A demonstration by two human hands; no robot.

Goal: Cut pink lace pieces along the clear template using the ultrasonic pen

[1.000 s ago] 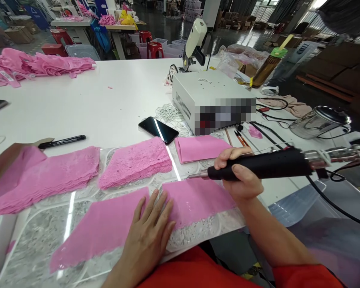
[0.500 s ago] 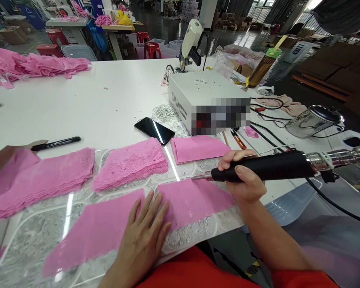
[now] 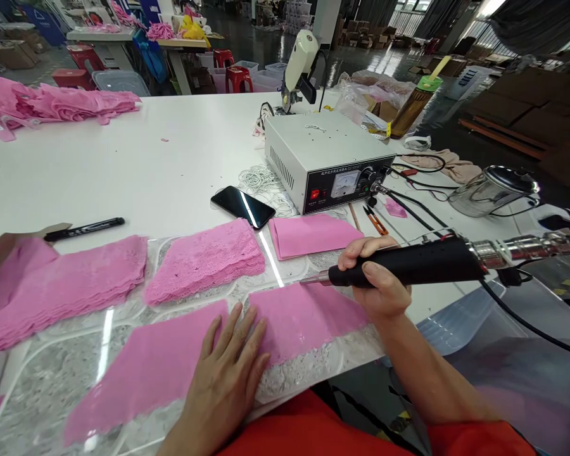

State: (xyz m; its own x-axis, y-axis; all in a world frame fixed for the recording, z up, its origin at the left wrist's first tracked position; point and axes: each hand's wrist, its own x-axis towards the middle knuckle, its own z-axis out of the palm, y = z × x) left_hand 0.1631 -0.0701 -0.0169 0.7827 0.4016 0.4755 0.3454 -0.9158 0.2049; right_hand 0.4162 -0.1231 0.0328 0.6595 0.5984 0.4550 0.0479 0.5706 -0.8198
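Left hand [image 3: 228, 370] flat, right hand [image 3: 384, 285] gripping tool [image 3: 430, 261]

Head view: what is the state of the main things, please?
Cloth, spread out
Left hand, flat on cloth, fingers extended
Tool, held, tip at cloth's far edge
Right hand, closed around tool
Phone, face up, screen dark
Box, cable plugged into front
Middle stack, piled in layers

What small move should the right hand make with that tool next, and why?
Probably draw the black tool slightly nearer with the right hand: its metal tip sits at the far edge of the pink cloth, though contact is unclear, and the left hand lies flat on the cloth.
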